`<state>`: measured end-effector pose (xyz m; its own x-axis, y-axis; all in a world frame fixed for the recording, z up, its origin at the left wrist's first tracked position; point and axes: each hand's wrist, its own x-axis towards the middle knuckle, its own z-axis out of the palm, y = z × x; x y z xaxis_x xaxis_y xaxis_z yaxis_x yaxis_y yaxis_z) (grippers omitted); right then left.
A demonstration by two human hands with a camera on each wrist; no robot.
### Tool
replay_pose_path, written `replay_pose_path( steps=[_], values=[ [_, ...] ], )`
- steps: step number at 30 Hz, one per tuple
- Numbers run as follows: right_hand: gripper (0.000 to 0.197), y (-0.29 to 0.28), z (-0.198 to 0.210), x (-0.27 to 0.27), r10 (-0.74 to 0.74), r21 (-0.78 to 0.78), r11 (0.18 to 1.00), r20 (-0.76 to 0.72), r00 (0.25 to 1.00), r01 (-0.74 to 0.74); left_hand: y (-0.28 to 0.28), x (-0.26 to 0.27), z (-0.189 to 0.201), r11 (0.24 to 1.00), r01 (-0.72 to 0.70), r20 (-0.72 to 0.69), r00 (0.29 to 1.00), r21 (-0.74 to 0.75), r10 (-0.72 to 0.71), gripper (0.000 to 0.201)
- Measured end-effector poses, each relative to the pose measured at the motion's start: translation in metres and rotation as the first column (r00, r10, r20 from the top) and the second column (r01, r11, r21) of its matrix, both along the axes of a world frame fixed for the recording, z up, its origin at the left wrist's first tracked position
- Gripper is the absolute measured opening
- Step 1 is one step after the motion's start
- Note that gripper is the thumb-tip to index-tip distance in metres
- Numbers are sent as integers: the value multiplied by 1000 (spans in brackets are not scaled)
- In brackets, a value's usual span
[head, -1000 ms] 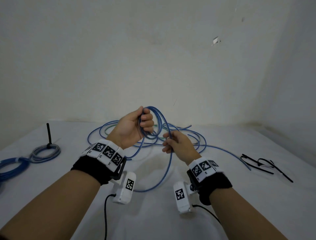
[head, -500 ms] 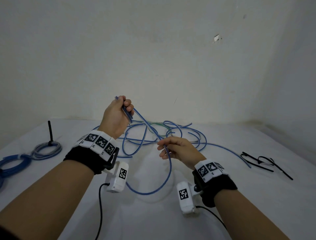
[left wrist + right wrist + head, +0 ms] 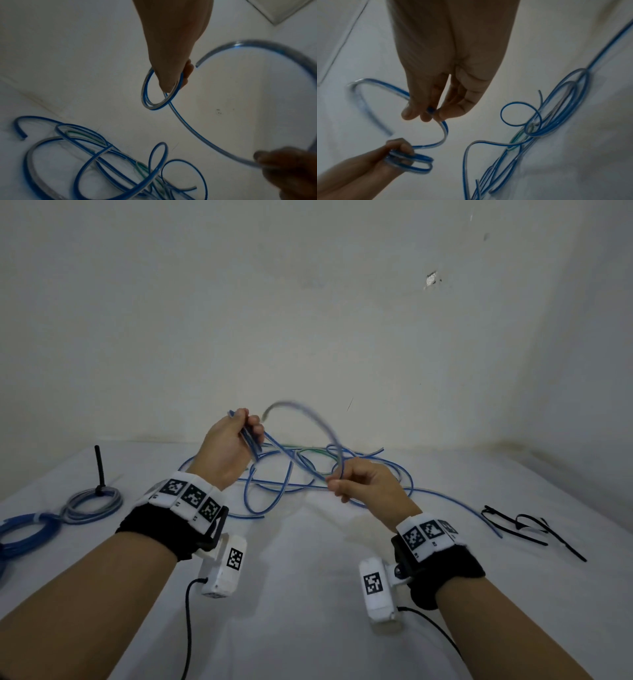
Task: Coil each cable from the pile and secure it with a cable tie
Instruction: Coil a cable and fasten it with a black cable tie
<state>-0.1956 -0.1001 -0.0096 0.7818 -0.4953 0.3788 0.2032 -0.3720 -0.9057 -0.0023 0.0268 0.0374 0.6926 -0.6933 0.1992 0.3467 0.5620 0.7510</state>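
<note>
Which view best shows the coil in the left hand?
Left wrist: the coil hangs as an open ring from the left hand, its loops distinct. Right wrist shows it edge-on and blurred. Head view has only short strands past the fingers.

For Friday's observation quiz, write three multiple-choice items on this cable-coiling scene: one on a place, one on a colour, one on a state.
1. Where do the black cable ties lie?
A. on the table, at the right
B. in the left hand
C. on the grey coil

2. What colour is the cable that runs between the hands?
A. red
B. blue
C. yellow

3. What is the left hand doing?
A. resting flat on the table
B. hanging idle
C. holding small loops of cable

Answers: 1 A, the ties lie loose beyond the right hand. 2 B, blue shows in all three views. 3 C, the fingers curl round the loops.
</note>
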Motion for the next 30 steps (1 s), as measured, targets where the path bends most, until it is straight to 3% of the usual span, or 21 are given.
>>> replay_pose_path(
  steps=[4, 7, 10, 15, 20, 22, 24, 26, 27, 30],
  values=[
    [5, 18, 10, 9, 95, 24, 995, -4, 995, -95, -10, -24, -9, 989, -29, 240, 971, 145, -6, 22],
    [11, 28, 20, 16, 122, 11, 992, 14, 992, -122, -13, -42, -15, 968, -36, 441, 894, 247, -79, 19],
    [6, 34, 33, 20, 122, 61, 990, 37, 992, -124, -12, -55, -18, 931, -64, 549, 821, 359, -155, 22],
    [17, 26, 52, 20, -42, 171, 985, 84, 996, 27, -8, -65, -19, 893, 61, 578, 742, 446, -339, 40],
    [23, 16, 49, 24, -194, 340, 923, 3, 981, 181, -4, -66, -14, 887, 81, 505, 797, 455, -331, 47],
    [28, 12, 43, 23, -320, 207, 925, -35, 947, 320, -3, -64, -12, 887, 105, 462, 822, 450, -332, 48],
    [21, 8, 38, 22, -438, -25, 899, 12, 899, 438, -2, -61, -10, 888, 131, 420, 844, 441, -333, 43],
    [8, 7, 36, 18, -411, -183, 894, 34, 911, 410, 0, -57, -9, 888, 157, 387, 857, 432, -340, 40],
    [15, 7, 35, 16, -346, -203, 917, 20, 938, 343, 1, -56, -9, 888, 162, 374, 863, 430, -339, 39],
    [23, 11, 33, 8, -124, -70, 990, -26, 992, 122, 0, -51, -8, 898, 177, 314, 895, 402, -317, 40]
  ],
)
